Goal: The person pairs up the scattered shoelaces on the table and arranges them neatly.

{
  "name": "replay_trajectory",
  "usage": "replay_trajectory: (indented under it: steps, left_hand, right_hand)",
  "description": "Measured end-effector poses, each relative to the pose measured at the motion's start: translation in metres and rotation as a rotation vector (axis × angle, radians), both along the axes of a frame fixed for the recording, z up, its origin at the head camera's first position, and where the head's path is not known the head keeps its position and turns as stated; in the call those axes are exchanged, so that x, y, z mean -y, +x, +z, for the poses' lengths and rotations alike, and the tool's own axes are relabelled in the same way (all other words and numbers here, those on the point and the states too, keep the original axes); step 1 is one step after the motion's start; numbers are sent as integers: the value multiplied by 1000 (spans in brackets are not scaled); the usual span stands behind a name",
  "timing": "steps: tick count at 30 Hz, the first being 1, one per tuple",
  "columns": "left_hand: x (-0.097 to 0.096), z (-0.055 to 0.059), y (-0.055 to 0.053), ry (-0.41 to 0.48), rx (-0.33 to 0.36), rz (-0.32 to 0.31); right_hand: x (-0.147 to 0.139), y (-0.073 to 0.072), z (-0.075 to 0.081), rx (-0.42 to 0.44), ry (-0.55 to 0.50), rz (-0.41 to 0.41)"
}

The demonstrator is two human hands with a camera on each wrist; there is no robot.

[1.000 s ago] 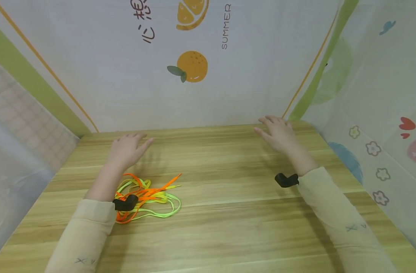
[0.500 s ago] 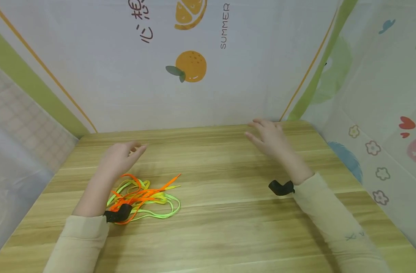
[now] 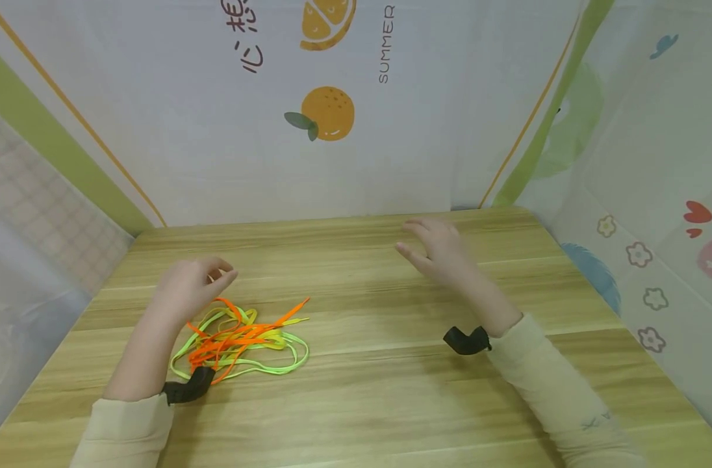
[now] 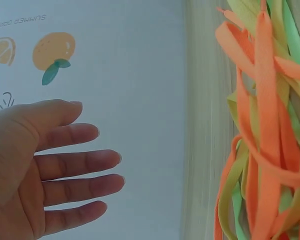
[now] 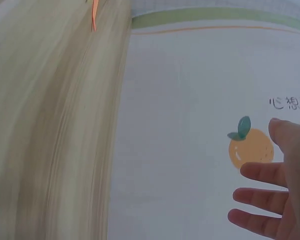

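Note:
A loose tangle of flat shoelaces (image 3: pixel 239 338) in orange, yellow and light green lies on the left part of the table. Two lace tips, one orange and one yellow, point right. Above the far left side of the pile hovers my left hand (image 3: pixel 186 286), holding nothing; in the left wrist view its fingers (image 4: pixel 80 164) are spread and slightly bent, apart from the laces. Over the right half of the table hangs my right hand (image 3: pixel 440 253), also holding nothing, its fingers loosely extended. The left forearm and wrist camera stand close beside the laces.
The wood-grain table (image 3: pixel 356 403) ends at a white printed curtain (image 3: pixel 391 162) behind. Another patterned curtain (image 3: pixel 654 195) hangs along the right, and a checked one (image 3: pixel 34 182) along the left. Black wrist cameras stick out inward from both cuffs.
Both hands have drawn back toward the body, the left also shifting left and the right also shifting left. The left fingers have bent more. The laces have stayed put.

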State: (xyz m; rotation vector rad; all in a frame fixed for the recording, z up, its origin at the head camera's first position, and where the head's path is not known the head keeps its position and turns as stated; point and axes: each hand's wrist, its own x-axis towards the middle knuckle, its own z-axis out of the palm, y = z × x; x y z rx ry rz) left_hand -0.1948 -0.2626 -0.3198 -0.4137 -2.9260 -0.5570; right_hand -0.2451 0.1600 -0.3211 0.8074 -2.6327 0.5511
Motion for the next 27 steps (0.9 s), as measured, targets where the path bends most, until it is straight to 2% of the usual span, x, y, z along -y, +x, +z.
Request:
replay_trajectory:
  steps: [9, 15, 22, 27]
  left_hand:
    - [1, -4, 12, -7, -45, -32]
    - [-3, -6, 22, -6, 21, -62]
    - [-11, -11, 28, 10, 85, -116]
    - [-16, -15, 31, 26, 87, -185]
  right_hand:
    - [23, 17, -4, -16, -70, 90]
    - [40, 30, -8, -1, -110, 156]
    - [58, 41, -13, 96, -122, 176]
    - [68, 44, -20, 110, -127, 210]
